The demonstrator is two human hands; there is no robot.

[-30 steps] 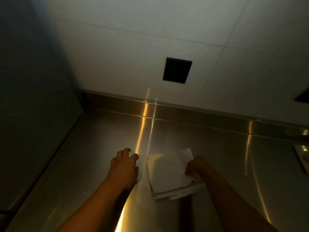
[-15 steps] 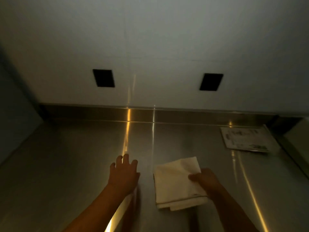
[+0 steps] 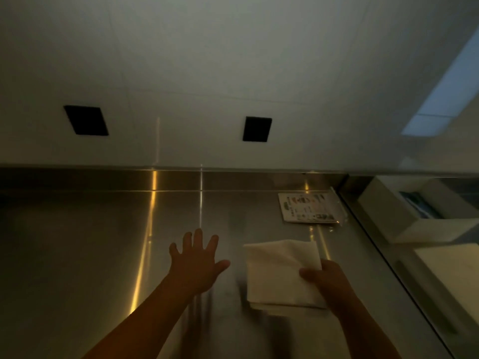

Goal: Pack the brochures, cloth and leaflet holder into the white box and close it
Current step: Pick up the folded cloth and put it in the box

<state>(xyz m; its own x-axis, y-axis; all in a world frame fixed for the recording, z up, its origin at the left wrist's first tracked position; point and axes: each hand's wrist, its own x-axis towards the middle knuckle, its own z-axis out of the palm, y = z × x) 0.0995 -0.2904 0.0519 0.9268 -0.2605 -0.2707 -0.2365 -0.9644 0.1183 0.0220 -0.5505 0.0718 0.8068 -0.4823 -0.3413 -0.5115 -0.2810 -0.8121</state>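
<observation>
Stainless steel counter runs under a pale wall with 2 black squares set in it. On the counter's right part is the folded white cloth. Its right edge is pinched between the thumb and curled fingers of the right hand. The left hand is just beside the cloth, apart from it, palm down with all 5 fingers spread wide and holding nothing (whether it touches the steel I cannot tell). Behind the cloth, near the back ledge, lies the clear leaflet holder with a printed sheet in it. Past the counter's right edge sits the white box, something bluish inside.
</observation>
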